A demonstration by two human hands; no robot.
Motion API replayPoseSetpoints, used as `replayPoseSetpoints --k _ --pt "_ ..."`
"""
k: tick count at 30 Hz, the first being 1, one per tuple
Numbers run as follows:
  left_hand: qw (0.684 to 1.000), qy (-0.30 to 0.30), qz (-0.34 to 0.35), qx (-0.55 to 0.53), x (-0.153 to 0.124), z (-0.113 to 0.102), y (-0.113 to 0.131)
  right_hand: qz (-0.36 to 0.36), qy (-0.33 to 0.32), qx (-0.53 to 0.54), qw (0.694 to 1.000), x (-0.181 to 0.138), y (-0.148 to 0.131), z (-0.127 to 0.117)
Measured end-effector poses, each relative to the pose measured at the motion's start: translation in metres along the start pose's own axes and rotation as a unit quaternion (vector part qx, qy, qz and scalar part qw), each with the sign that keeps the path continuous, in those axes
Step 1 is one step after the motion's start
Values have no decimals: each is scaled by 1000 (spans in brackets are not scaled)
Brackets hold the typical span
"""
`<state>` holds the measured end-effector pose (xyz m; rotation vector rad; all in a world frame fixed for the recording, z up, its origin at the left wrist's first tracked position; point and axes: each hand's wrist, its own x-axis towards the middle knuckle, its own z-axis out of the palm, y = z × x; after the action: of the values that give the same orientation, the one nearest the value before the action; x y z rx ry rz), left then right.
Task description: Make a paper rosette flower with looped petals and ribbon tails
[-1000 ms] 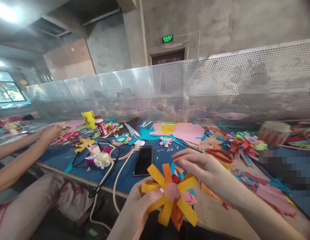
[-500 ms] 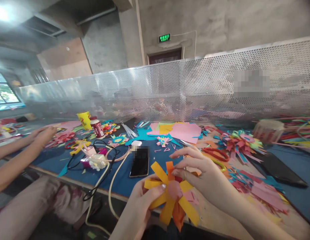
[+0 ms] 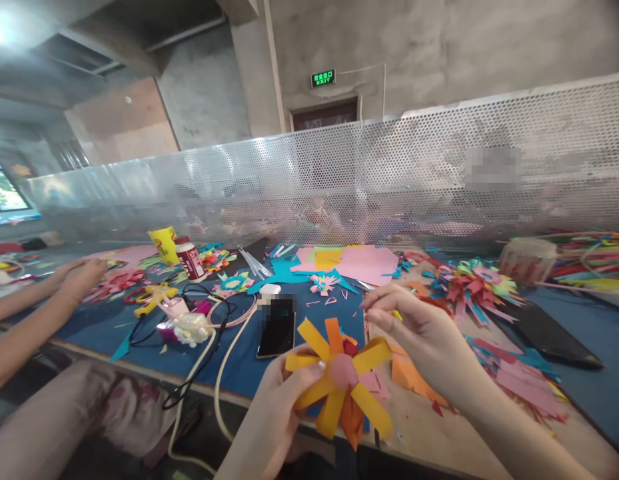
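A yellow-and-orange paper flower (image 3: 369, 400) with a round pink centre (image 3: 344, 371) is held low in front of me. My left hand (image 3: 294, 393) pinches it from the left, thumb lying on a petal beside the centre and the other fingers behind, mostly hidden. One yellow petal at the upper right curls over on itself. Just above and right of the flower, my right hand (image 3: 419, 333) is off the paper, fingers bent and a little apart, with nothing visible in them. A bit of yellow shows through the gap between its fingers. Orange paper pieces (image 3: 414, 377) lie under that wrist.
A phone (image 3: 276, 327) lies behind the flower, with cables and a power strip (image 3: 182, 327) to its left. Coloured paper sheets (image 3: 366, 263) and a many-coloured paper flower (image 3: 474, 287) lie farther back. A perforated metal screen (image 3: 299, 173) stands behind. A co-worker's hands (image 3: 86, 277) are at far left.
My right hand has come away from the orange petal and moved up and right. The upper-right yellow petal now curls over. My left hand still holds the flower.
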<state>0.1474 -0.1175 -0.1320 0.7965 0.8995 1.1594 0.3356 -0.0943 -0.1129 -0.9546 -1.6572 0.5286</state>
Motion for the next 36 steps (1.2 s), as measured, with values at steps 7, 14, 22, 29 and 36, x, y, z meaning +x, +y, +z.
replayPoseSetpoints --k 7,14,22,29,36 --pt "999 -2 24 26 15 -13 -7 -132 13 -117 984 -11 -12 3" --pt "985 -110 53 124 19 -20 -9 -39 -112 -146 982 -5 5 9" --pt "945 -177 98 257 11 -13 3 -75 -152 -157 973 -10 6 7" --pt "895 -185 157 375 5 -25 9 -218 -97 -195 951 -14 0 5" --pt "981 -155 103 63 35 -33 5 -379 2 -307 873 -26 2 2"
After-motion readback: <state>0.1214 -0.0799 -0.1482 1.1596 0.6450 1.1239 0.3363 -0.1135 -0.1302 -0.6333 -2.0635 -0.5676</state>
